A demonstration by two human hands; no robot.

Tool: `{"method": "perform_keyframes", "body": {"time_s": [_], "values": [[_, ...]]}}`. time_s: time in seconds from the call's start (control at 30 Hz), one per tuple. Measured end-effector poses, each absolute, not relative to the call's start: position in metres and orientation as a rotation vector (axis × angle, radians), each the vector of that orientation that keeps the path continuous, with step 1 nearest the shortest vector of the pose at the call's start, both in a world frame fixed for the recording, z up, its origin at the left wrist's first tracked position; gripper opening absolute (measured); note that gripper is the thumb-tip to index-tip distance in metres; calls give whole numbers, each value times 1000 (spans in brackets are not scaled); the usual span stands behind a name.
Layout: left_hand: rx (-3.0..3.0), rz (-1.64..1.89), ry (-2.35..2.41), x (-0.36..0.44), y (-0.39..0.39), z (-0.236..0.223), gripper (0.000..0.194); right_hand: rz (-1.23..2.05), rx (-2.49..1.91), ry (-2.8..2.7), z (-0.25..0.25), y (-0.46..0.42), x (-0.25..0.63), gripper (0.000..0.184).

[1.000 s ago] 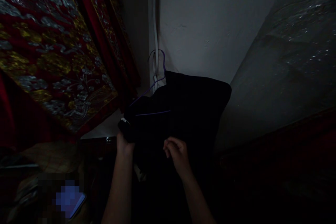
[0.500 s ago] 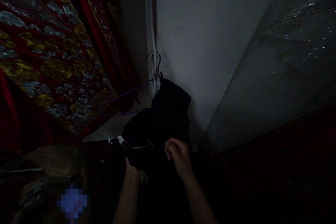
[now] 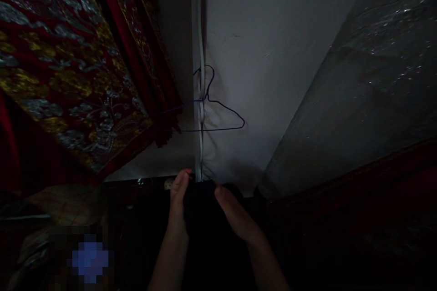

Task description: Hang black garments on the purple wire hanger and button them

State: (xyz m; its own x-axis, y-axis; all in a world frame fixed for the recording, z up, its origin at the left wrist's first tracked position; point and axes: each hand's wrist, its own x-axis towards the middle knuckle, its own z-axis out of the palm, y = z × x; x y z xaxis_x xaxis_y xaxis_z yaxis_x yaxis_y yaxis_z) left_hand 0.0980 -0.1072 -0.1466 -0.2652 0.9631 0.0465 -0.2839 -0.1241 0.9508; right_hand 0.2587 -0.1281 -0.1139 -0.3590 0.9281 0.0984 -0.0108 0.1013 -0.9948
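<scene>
A black garment (image 3: 205, 209) is bunched between my two hands at the lower middle of the head view. My left hand (image 3: 179, 195) grips its left side, fingers curled at the edge. On the other side my right hand (image 3: 234, 211) is closed on the cloth, its fingers mostly hidden by the dark fabric. Above them a thin purple wire hanger (image 3: 225, 128) hangs bare against the wall, its hook at a pale cord. The garment's exact shape is lost in the darkness.
Red cloth with gold and silver embroidery (image 3: 78, 82) hangs at the left. A pale cable (image 3: 202, 32) runs down the grey wall (image 3: 266, 32). Sparkling translucent sheeting (image 3: 358, 91) covers the right side. A blurred blue patch (image 3: 90, 259) shows at the lower left.
The black garment has come off the hanger and moved down into my hands. The hanger stays hanging, now bare. My right hand has closed on the cloth.
</scene>
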Motion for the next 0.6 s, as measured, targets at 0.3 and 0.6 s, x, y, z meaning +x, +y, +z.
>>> {"method": "perform_keyframes", "body": {"time_s": [0.3, 0.6], "values": [[988, 1438, 1084, 72, -129, -128, 41, 1496, -1245, -986, -120, -112, 273, 21], [1821, 994, 994, 61, -104, -129, 63, 1798, -1047, -1844, -41, -82, 287, 24]]}}
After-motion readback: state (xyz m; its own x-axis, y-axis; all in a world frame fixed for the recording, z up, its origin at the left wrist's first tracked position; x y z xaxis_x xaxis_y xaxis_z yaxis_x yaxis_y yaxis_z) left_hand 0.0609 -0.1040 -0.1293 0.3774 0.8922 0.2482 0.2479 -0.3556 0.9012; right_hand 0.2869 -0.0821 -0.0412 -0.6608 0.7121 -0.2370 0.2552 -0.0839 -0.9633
